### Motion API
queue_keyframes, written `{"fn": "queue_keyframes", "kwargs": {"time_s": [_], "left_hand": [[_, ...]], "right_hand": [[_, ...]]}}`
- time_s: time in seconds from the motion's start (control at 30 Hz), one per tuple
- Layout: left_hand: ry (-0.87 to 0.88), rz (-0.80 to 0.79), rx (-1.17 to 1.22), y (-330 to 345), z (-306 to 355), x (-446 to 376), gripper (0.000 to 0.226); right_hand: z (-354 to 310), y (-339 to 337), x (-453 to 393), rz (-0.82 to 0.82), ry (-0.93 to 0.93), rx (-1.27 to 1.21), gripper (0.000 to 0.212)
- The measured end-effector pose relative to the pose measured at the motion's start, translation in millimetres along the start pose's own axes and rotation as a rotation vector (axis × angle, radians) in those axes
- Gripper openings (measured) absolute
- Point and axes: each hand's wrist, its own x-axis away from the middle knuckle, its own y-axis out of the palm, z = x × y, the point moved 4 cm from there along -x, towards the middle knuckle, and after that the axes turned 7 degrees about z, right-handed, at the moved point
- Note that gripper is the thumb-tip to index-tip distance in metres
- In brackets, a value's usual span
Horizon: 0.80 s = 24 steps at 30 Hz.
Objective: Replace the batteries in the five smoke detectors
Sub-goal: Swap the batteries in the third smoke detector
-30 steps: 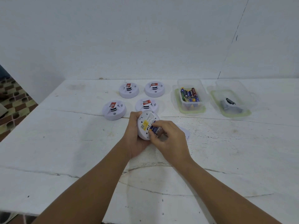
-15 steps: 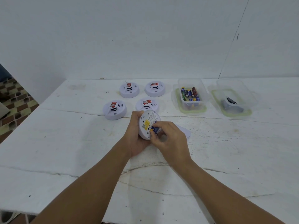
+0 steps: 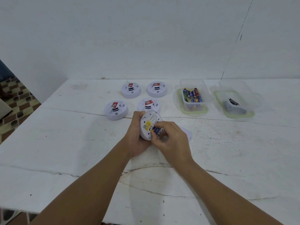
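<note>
Left hand (image 3: 138, 137) wrapped around the open smoke detector (image 3: 150, 125), back side up, held just above the table (image 3: 65, 143) and right in front of the other four detectors (image 3: 130, 90). Right hand (image 3: 170, 138) pinching a blue battery (image 3: 156, 129) at the compartment, fingertips curled tight on it. Can't tell whether it's going in or coming out, or which way the poles face.

Biggest risk from here, probably: battery seated backwards or only half clicked in, easy to miss with fingers covering the slot. Could also slip from that small pinch and roll off across the table. Loose white cover (image 3: 186, 133) just right of the detector, half hidden behind the right hand, easy to knock. Battery tub (image 3: 193, 96) further back to the right, next to a second tub (image 3: 233, 103).
</note>
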Motion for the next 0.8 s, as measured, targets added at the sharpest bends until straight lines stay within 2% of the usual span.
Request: {"fn": "queue_keyframes", "kwargs": {"time_s": [0.17,0.27,0.37,0.5,0.7,0.8], "left_hand": [[0.009,0.001,-0.002,0.2,1.7,-0.7,0.048],[0.001,-0.018,0.039,1.1,1.5,-0.3,0.050],[0.000,0.007,0.037,0.2,0.6,-0.1,0.050],[0.000,0.027,0.088,-3.2,-1.1,-1.1,0.048],[-0.040,-0.015,0.157,-2.1,-2.2,-0.7,0.048],[-0.030,-0.034,0.167,-1.4,-2.5,-1.0,0.046]], "right_hand": [[-1.3,-1.0,2.4,0.028,-0.003,0.009,0.024],[0.8,-4.4,0.3,0.055,0.075,-0.083,0.024],[-5.8,-0.3,1.0,0.004,-0.050,-0.018,0.025],[-7.1,1.1,1.2,0.011,-0.084,-0.012,0.030],[-4.7,2.0,2.4,-0.050,-0.109,-0.050,0.023],[-7.3,0.9,2.1,-0.037,-0.126,-0.054,0.027]]}}
